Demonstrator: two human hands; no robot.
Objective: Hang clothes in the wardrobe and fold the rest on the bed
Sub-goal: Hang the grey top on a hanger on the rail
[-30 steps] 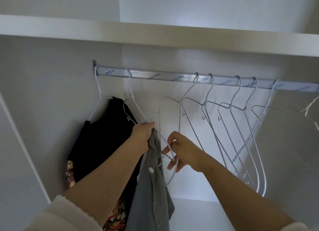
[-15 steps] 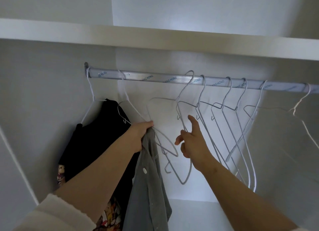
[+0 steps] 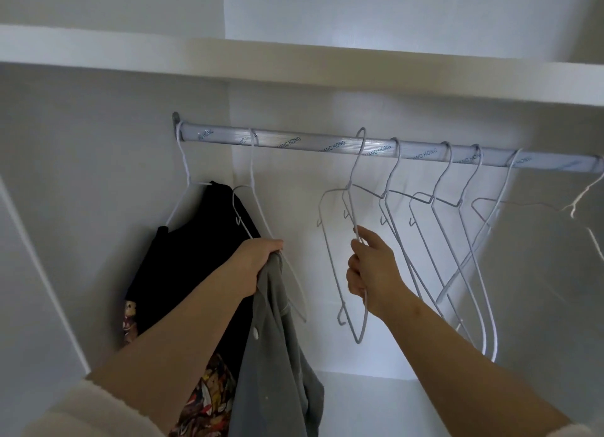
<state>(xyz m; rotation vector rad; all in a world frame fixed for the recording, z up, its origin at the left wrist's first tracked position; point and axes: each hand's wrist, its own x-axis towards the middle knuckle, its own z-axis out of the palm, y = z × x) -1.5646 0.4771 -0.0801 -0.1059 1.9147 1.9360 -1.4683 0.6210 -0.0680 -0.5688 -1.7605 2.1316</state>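
Left hand clutched a grey buttoned shirt; right hand gripped a white wire hanger, similar hangers crowding beside.

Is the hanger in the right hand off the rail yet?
Lifted: the right hand holds the hanger with its hook poking above the rail; whether clear, cannot tell.

Only text I can read is on the rail: blue print repeated along its length. Clearest at mid-rail: "HANG HONG". Near the rail's left end just "HONG"; near its right end "HONG" again. Other repeats are too blurred or cut off.
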